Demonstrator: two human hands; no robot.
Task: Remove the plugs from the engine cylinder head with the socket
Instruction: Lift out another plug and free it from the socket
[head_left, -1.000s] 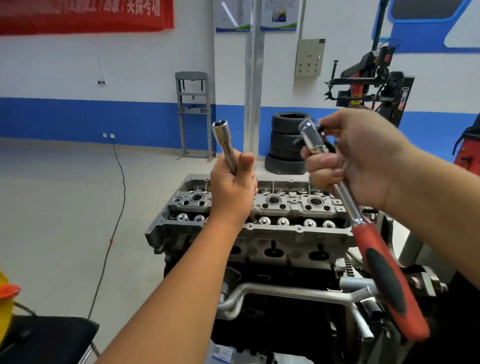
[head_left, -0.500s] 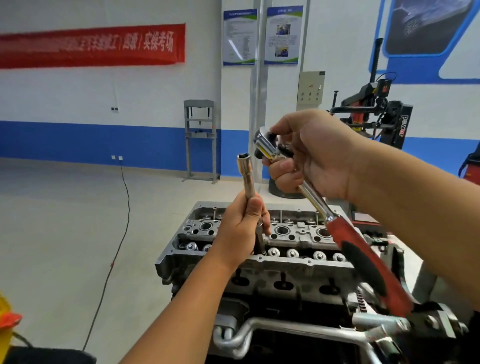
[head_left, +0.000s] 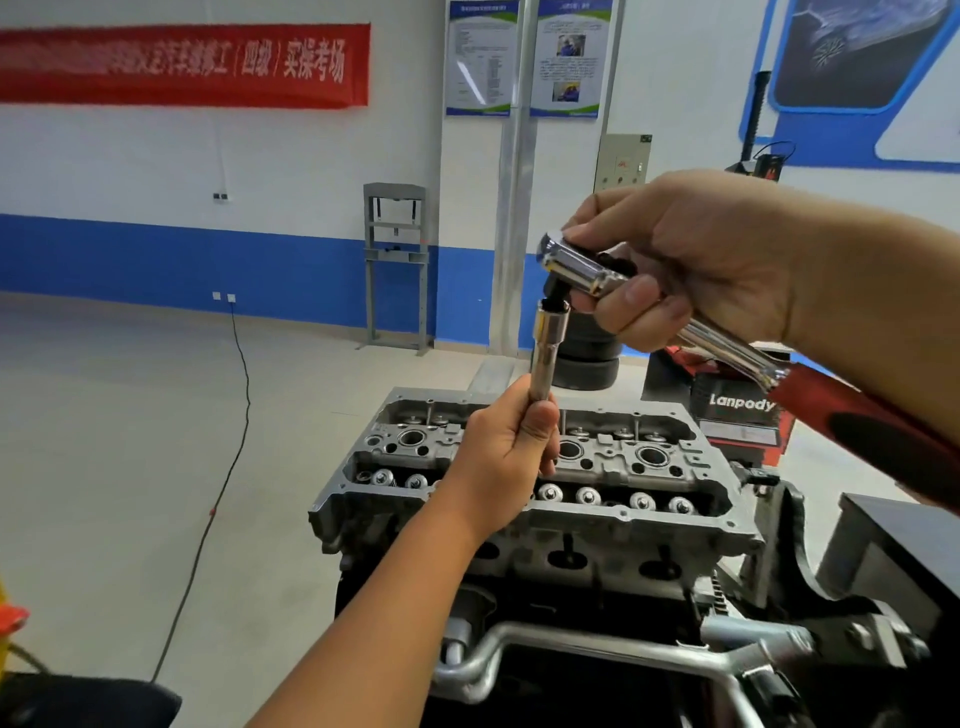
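Your left hand (head_left: 501, 457) gripped the lower shaft of the long chrome socket (head_left: 545, 353), fingers and thumb curled round it, holding it near upright above the engine cylinder head (head_left: 623, 499). The socket's top end sat right at the black drive end under the ratchet (head_left: 597, 273) head; touching or seated, cannot tell from this angle.

Your right hand (head_left: 696, 260) wrapped the ratchet near its head, thumb under the chrome shank, fingers curled over the top. The ratchet ran down to the right, chrome neck into a red and black handle (head_left: 872, 431) that passed under your right forearm.

The cylinder head sat on the engine block in front of you, below both hands, not touched by the socket. Round plug wells (head_left: 413, 438) showed along its top, one at left and two at right of your left hand; whether plugs were in them, cannot tell. A row of shiny valve tops ran along the near edge.

A curved metal pipe (head_left: 571, 644) crossed the bottom of the view in front of the block. Behind the engine stood stacked tires (head_left: 587, 358), a grey press frame (head_left: 397, 265) at the blue-and-white wall, a red banner (head_left: 182, 65) upper left, two posters (head_left: 524, 57) at top, and a black cable (head_left: 228, 452) across the floor. A red machine marked Lanpody (head_left: 740, 410) stood behind your right wrist.
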